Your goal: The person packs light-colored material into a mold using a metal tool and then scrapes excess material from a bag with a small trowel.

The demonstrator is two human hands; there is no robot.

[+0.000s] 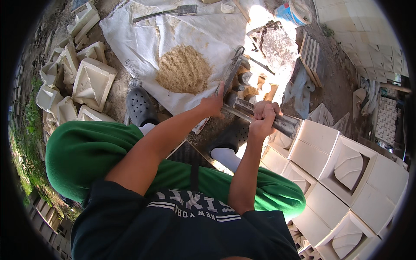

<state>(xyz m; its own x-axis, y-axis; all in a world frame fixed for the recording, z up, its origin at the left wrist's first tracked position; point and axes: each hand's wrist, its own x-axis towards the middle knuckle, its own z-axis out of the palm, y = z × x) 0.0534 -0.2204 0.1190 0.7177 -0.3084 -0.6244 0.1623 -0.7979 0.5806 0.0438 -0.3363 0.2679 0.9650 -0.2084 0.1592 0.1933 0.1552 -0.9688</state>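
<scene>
My right hand (264, 118) is wrapped in a fist round a thick dark bar (288, 124), whose exact kind I cannot make out. The bar slants from between my hands to the cream blocks at the right. With my left hand (212, 105) I grip the near end of a long dark metal frame (232, 74), one finger stretched along it. Part of that hand's grip is hidden. A heap of sand (183, 69) lies on a white sheet (134, 47) just beyond my left hand.
Cream hollow blocks (314, 156) are stacked at the right. Broken cream pieces (93, 82) pile up at the left. A small shovel (186, 10) lies on the sheet's far part. A bucket (294, 13) and a slatted wooden piece (309, 58) are at the far right.
</scene>
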